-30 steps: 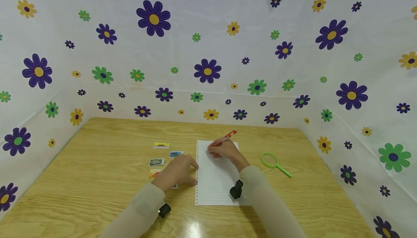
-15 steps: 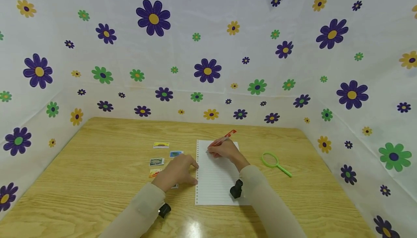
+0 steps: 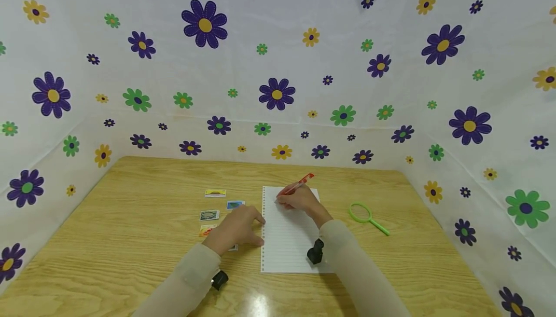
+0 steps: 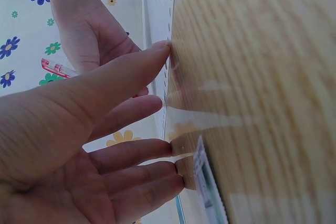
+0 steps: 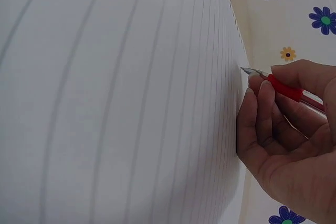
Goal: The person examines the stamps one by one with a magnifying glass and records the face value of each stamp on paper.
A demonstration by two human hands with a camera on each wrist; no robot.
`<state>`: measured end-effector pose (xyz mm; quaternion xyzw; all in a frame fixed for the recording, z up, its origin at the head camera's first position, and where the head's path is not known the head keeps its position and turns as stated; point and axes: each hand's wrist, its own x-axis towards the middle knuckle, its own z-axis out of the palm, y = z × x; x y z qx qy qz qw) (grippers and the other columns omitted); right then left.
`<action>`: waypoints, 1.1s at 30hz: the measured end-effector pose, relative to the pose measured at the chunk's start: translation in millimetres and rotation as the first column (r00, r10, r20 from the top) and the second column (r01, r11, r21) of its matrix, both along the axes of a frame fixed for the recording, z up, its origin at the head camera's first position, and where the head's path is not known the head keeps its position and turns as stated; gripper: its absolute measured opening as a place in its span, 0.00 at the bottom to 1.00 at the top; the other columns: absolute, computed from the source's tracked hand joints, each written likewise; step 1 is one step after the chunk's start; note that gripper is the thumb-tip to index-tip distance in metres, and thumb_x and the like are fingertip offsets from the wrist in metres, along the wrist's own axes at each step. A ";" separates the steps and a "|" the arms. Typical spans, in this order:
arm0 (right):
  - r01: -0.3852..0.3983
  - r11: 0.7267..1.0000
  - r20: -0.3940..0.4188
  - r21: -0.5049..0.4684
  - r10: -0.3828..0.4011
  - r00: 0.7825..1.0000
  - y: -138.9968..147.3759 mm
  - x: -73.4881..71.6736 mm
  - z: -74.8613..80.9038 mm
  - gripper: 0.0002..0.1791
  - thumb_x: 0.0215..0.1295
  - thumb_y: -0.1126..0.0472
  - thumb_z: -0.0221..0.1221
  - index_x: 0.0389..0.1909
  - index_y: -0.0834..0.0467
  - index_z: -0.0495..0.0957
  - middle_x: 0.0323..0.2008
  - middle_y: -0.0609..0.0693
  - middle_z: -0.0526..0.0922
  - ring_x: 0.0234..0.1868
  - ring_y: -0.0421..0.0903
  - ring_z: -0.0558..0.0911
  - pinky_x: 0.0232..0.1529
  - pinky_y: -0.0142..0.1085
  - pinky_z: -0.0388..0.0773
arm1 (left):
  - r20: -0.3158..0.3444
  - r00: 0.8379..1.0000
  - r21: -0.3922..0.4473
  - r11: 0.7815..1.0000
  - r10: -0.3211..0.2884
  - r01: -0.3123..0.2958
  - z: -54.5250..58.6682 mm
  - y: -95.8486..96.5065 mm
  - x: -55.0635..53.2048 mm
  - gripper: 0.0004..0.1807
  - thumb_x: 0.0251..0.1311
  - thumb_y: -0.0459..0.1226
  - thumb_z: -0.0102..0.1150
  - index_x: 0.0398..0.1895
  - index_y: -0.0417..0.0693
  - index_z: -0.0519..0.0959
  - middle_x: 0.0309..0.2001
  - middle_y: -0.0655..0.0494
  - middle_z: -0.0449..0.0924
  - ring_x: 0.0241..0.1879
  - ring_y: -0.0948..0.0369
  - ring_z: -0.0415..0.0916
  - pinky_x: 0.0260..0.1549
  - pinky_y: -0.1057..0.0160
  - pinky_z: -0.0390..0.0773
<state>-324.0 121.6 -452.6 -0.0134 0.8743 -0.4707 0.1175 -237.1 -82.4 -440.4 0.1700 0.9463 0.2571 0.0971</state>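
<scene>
My right hand (image 3: pixel 299 200) pinches a red pen (image 3: pixel 306 179) between thumb and fingers over the upper part of a lined sheet of paper (image 3: pixel 286 244). In the right wrist view the pen's tip, ahead of its red grip (image 5: pixel 284 88), points at the ruled surface, and the side of the hand lies on the sheet. My left hand (image 3: pixel 236 228) stands at the sheet's punched left edge with fingers extended. The left wrist view has its thumb (image 4: pixel 126 74) and fingertips right at that edge, holding nothing.
Several small picture cards lie left of the sheet, among them a yellow card (image 3: pixel 215 193), a blue card (image 3: pixel 235 205) and a grey-green card (image 3: pixel 209 215). A green magnifying glass (image 3: pixel 369 219) lies to the right. Flowered cloth (image 3: pixel 278 56) surrounds the wooden table (image 3: pixel 130 220).
The upper end of the red pen has tilted very slightly to the left. Both hands and the sheet hold their places.
</scene>
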 end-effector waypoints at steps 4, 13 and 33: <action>-0.007 1.000 -0.010 -0.009 0.007 1.000 0.5 0.1 -0.3 0.08 0.63 0.60 0.70 0.39 0.61 0.88 0.29 0.50 0.89 0.25 0.37 0.82 0.29 0.27 0.82 | -0.009 1.000 0.000 1.000 -0.008 0.008 1.0 -0.3 0.3 0.25 0.46 0.41 0.84 0.49 0.45 0.89 0.55 0.50 0.86 0.61 0.46 0.78 0.63 0.46 0.78; -0.004 1.000 -0.014 0.017 0.005 1.000 -1.1 1.7 2.3 0.10 0.63 0.58 0.71 0.41 0.60 0.88 0.31 0.51 0.89 0.26 0.39 0.82 0.30 0.28 0.82 | -0.013 1.000 0.002 1.000 -0.010 0.010 2.5 -0.5 0.0 0.25 0.45 0.40 0.84 0.48 0.45 0.89 0.54 0.50 0.86 0.61 0.46 0.79 0.63 0.46 0.78; 0.044 0.999 -0.029 -0.014 -0.045 0.999 1.4 2.9 -1.0 0.10 0.64 0.59 0.70 0.42 0.61 0.87 0.33 0.53 0.88 0.26 0.38 0.82 0.30 0.27 0.83 | -0.014 1.000 -0.004 1.000 0.001 -0.001 -0.1 0.9 0.1 0.25 0.44 0.41 0.85 0.47 0.46 0.89 0.54 0.51 0.86 0.60 0.46 0.79 0.63 0.45 0.78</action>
